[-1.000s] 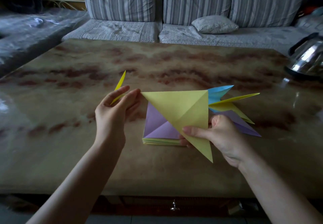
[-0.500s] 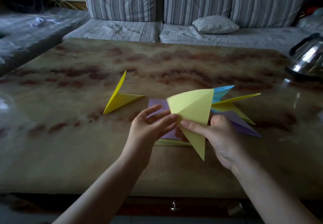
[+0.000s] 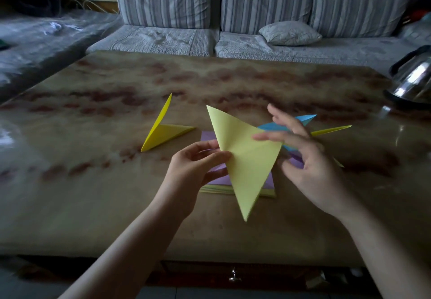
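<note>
Left hand (image 3: 198,166) pinches the folded yellow paper (image 3: 247,163) by its left edge, holding it up between both hands above the paper stack (image 3: 215,188); right hand (image 3: 312,163), fingers spread, should probably take the right corner, edges matched, before creasing.

Three yellow folds (image 3: 245,159), one blue fold (image 3: 305,118)

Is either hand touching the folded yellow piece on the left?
No, the folded yellow piece lies on the table clear of the right hand and the left hand, which pinches the pale yellow triangle.
</note>
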Demonstrator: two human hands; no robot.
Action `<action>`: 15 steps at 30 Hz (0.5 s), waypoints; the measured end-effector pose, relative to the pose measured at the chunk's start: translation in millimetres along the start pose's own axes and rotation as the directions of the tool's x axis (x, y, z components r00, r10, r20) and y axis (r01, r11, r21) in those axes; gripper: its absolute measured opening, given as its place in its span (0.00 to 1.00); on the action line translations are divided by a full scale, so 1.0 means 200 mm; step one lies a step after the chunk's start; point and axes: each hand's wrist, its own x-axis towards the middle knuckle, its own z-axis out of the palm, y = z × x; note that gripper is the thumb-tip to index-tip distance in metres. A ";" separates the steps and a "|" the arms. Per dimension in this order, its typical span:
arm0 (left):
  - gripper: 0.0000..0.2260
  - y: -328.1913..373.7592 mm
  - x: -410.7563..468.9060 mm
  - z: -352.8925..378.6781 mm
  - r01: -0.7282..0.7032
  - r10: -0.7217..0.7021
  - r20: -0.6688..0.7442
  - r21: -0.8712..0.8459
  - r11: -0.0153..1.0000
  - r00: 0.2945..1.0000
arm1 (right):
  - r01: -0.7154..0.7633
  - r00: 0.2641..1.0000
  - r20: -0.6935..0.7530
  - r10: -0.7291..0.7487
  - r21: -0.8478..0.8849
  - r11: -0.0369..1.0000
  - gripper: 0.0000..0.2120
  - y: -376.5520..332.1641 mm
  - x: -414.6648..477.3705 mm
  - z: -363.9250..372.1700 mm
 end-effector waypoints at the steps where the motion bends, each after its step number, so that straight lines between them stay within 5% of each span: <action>1: 0.07 0.00 0.00 0.00 0.004 -0.004 0.013 0.007 1.000 1.000 | 0.013 0.998 0.054 -0.012 -0.021 1.000 0.31 0.00 0.00 0.00; 7: 0.06 0.01 0.00 0.00 0.012 -0.014 0.051 0.044 0.999 0.999 | -0.086 0.986 0.153 0.064 0.136 0.987 0.10 0.02 0.01 -0.01; 11: 0.05 0.00 -0.01 0.00 0.004 -0.008 0.064 0.056 0.998 0.998 | -0.110 0.993 0.063 0.096 0.285 0.952 0.16 0.03 0.01 0.00; 15: 0.07 -0.01 -0.02 0.01 -0.009 0.012 0.124 -0.019 1.000 0.992 | -0.181 0.972 -0.032 0.231 0.523 0.833 0.04 0.03 0.02 0.03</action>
